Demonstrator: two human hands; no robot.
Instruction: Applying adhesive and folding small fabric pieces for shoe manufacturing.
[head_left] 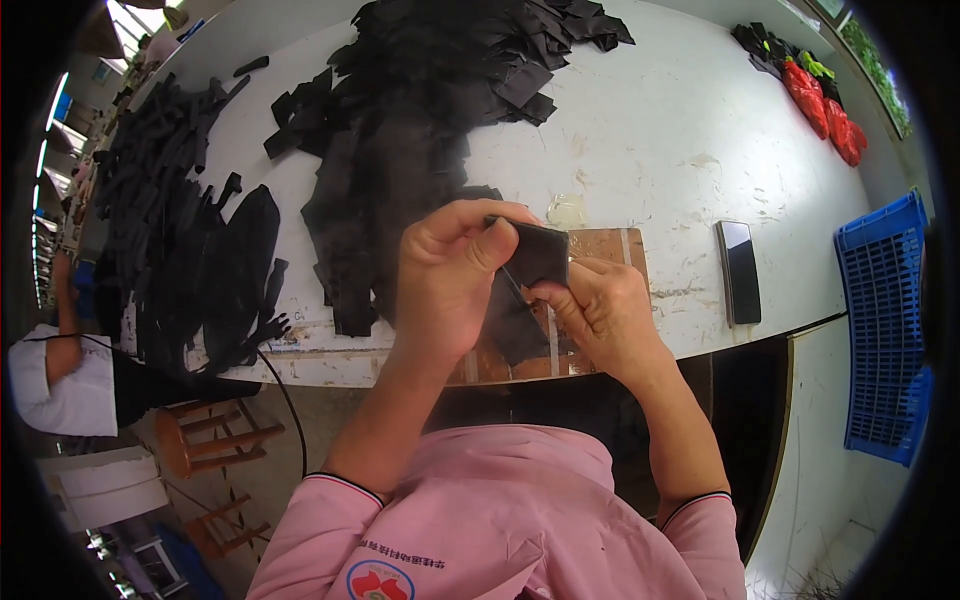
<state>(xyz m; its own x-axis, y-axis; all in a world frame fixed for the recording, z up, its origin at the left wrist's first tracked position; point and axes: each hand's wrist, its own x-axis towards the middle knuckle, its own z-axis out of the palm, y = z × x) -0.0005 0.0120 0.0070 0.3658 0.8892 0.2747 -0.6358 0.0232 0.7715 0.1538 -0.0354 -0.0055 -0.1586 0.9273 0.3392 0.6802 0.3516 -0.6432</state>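
Between my two hands, above the table's front edge, is a small black fabric piece (540, 252). My left hand (455, 262) pinches its upper left corner between thumb and fingers. At its lower right edge, my right hand (608, 305) grips it with the thumb in front and the fingers curled behind. Below my hands lies a brown cardboard sheet (625, 250) with strips of clear tape, and another dark piece (520, 335) rests on it. A large heap of flat black pieces (400, 150) spreads over the table beyond my left hand.
Rolled black strips (160, 140) and long black pieces (235, 270) cover the table's left side. A phone (739, 273) lies at right, near a blue plastic crate (885, 320). Red and black bundles (820, 105) sit far right. A wooden stool (215, 435) and another person's sleeve (65, 380) are at left.
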